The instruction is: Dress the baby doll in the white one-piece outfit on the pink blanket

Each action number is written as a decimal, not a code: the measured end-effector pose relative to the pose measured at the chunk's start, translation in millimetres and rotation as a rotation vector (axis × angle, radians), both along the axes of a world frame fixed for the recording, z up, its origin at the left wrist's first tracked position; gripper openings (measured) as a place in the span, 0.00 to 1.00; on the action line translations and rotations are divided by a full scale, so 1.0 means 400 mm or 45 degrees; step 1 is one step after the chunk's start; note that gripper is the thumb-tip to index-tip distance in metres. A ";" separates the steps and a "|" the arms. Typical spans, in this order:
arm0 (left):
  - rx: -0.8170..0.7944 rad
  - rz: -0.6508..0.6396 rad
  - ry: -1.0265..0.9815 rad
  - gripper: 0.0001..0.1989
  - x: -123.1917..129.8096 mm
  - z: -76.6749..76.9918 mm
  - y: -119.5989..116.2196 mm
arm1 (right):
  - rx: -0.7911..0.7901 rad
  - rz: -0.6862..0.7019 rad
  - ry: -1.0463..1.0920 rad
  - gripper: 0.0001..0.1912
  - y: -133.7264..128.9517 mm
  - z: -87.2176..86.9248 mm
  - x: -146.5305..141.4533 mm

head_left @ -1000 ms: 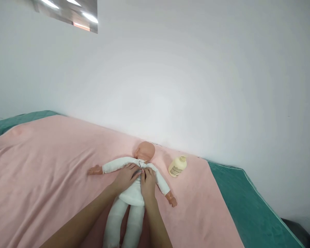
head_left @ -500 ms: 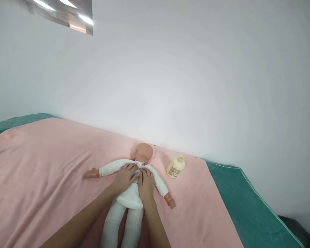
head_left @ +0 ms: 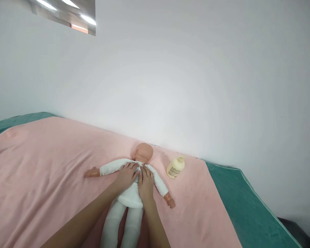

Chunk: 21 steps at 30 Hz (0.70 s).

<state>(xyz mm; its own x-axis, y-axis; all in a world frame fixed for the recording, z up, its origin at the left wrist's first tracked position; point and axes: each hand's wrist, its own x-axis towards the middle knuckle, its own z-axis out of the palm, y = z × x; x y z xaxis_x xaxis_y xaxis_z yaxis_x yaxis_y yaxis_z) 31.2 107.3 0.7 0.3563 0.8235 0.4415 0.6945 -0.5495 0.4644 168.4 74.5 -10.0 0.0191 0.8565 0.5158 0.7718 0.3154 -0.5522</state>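
Note:
A baby doll (head_left: 130, 198) with a white cloth body lies on a pink blanket (head_left: 59, 151), its bald head toward the wall and its arms spread out. My left hand (head_left: 126, 175) rests flat on the left side of the doll's chest, fingers stretched toward its shoulder. Beside it, my right hand (head_left: 145, 182) lies flat on the right side of the chest. Both thumbs come close together at the middle. Neither hand grips anything. To the right of the doll's head stands a pale yellow bottle (head_left: 175, 167) with printed text on its side.
Green fabric (head_left: 248, 199) shows beyond the blanket at the right and at the far left. A white wall (head_left: 170, 75) rises right behind the doll's head. At the lower right corner is a dark object (head_left: 297, 232), partly cut off.
Both hands stay on the doll's chest, with only a very slight shift of the fingers. The view has moved a little. Doll and bottle lie as before.

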 end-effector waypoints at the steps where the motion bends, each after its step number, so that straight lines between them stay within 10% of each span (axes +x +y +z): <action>1: -0.003 0.006 0.000 0.16 0.002 0.001 0.001 | 0.001 -0.003 0.000 0.20 0.001 0.000 0.000; 10: 0.009 -0.052 -0.100 0.18 -0.022 0.022 -0.030 | -0.021 -0.004 0.133 0.20 -0.036 0.023 0.010; 21: 0.070 -0.248 -0.473 0.12 -0.111 -0.037 -0.242 | -0.018 0.210 0.303 0.17 -0.256 0.022 0.026</action>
